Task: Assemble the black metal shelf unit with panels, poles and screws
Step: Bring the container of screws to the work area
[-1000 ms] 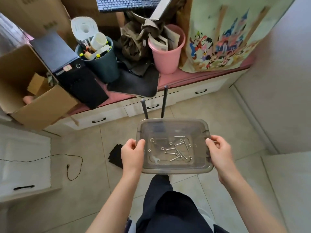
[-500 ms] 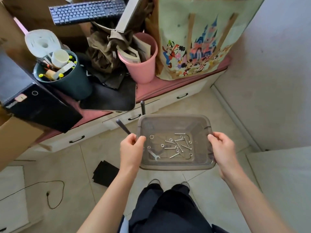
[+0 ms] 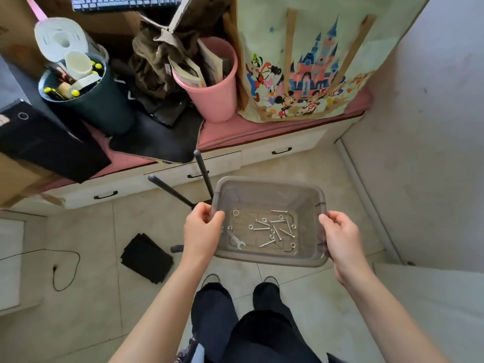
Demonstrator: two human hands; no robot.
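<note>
Standing on a tiled floor (image 3: 301,163), person holds a clear grey plastic bin (image 3: 269,184) at waist height with both hands. Left hand (image 3: 201,231) grips the bin's left rim, fingers (image 3: 218,217) curled over the edge, thumb inside. Right hand (image 3: 340,234) grips the right rim, fingers curled round it. Bin roughly level, tilted slightly toward the camera.

Inside the bin, on its bottom: a loose scatter of silver screws (image 3: 273,230), several small washers or nuts among them, one ring washer (image 3: 236,212) off to the left, and a small flat wrench (image 3: 237,239) near the left hand.

Two black poles (image 3: 203,171) stick up from beside the left hand, one near upright, the other leaning left; cannot tell whether the left hand also holds them. Another pole end (image 3: 176,248) lies on the floor just left of the left wrist. Black panel pieces (image 3: 146,260) lie stacked on the floor, left of the left forearm.

Behind: low drawer unit with pink mat top (image 3: 262,129), carrying a pink bucket (image 3: 214,98), dark green bucket (image 3: 91,103) with tools, cartoon-print bag (image 3: 301,61), black case (image 3: 44,142). Keyboard (image 3: 123,1) at top edge. Black cable (image 3: 62,268) on the floor at left. Dark trousers and shoes below the bin.
</note>
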